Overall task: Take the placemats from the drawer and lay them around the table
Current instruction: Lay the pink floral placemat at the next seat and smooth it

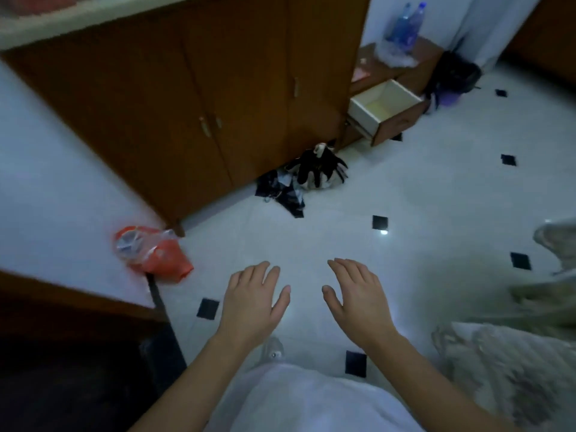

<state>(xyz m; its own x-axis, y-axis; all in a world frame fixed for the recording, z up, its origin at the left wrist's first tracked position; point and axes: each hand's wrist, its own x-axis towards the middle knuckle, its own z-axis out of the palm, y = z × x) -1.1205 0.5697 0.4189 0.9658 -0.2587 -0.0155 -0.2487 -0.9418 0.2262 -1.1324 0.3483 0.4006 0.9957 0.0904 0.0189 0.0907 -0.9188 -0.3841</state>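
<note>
An open drawer [402,115] juts from a low brown cabinet at the upper right; its white inside shows a pale yellowish bottom and I see no placemat in it. My left hand [252,302] and my right hand [358,299] hover side by side, palms down, over the white tiled floor at the bottom centre, far from the drawer. Both hands have straight, relaxed fingers and hold nothing. A white table surface [46,188] fills the left side, with no placemat visible on it.
A tall brown wardrobe [218,88] stands ahead. Dark cloth and a black-and-white bag [314,169] lie on the floor at its foot. An orange plastic bag [152,254] sits on the table's corner. Two water bottles [408,26] top the cabinet. Furry fabric [511,363] lies at the right.
</note>
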